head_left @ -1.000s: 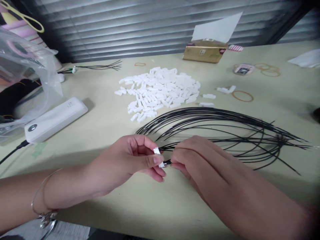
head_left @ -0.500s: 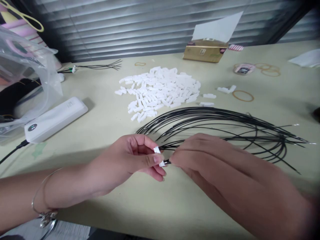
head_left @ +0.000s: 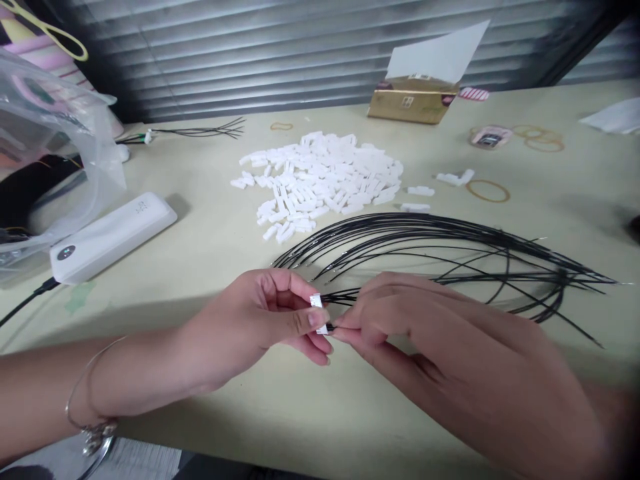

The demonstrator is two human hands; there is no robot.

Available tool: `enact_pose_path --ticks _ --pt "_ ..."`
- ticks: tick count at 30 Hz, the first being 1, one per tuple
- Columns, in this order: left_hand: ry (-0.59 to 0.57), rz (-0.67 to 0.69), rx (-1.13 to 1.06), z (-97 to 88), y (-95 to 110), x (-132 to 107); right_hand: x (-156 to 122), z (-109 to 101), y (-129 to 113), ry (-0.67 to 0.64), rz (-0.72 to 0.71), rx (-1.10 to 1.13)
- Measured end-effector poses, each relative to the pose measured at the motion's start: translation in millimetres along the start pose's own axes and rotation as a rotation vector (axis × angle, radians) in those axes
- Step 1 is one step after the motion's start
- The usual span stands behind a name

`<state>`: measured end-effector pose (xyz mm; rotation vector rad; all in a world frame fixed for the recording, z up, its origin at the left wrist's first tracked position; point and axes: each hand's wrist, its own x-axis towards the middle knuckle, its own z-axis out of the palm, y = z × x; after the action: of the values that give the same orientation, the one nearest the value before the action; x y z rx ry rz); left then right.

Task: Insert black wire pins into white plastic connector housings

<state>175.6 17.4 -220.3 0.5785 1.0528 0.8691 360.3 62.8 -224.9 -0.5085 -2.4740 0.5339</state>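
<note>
Right fingertips close in on the connector

The right hand has moved up to the white connector, its thumb and forefinger now pinched almost against the lower end. Half a second ago those fingertips stood slightly farther off, with more of the dark wire end showing. The left hand has hardly shifted, holding the connector between thumb and fingers above the tabletop. So the hands are near each other, the left clamped on the connector, the right on a wire end (whether it is fully seated, I cannot tell).

More black wires run rightward from behind the connector. The loose bundle lies beyond the right hand, below the pile of white connectors. As I judge it, the work has narrowed to that one joint.
</note>
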Motion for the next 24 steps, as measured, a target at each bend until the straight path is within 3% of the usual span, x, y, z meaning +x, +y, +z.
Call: enact_pose_path --ticks 4,7,9,13,16,20,24 --pt "-0.024 -0.012 0.034 0.2 -0.2 -0.3 11.5 -10.8 6.8 -0.033 0.081 0.073" --pt "-0.064 -0.05 0.05 1.3 0.4 -0.7 22.1 -19.3 27.4 -0.037 0.179 0.034" --pt "-0.092 -0.092 0.083 1.8 0.8 -1.0 27.6 -17.7 45.3 -0.029 0.136 -0.038" --pt "-0.113 -0.123 0.123 1.4 1.7 -1.2 33.1 -3.4 68.3 -0.166 -0.036 -0.088" --pt "-0.101 -0.105 0.097 -0.2 2.6 -1.1 32.5 -3.9 64.4 -0.127 -0.085 -0.146" --pt "-0.075 -0.055 0.023 -4.0 1.8 -0.3 23.7 -25.6 42.2 -0.021 -0.055 -0.264" --pt "-0.079 -0.023 -0.074 -7.0 -0.3 1.8 9.7 -37.9 24.8 -0.035 -0.091 -0.282"
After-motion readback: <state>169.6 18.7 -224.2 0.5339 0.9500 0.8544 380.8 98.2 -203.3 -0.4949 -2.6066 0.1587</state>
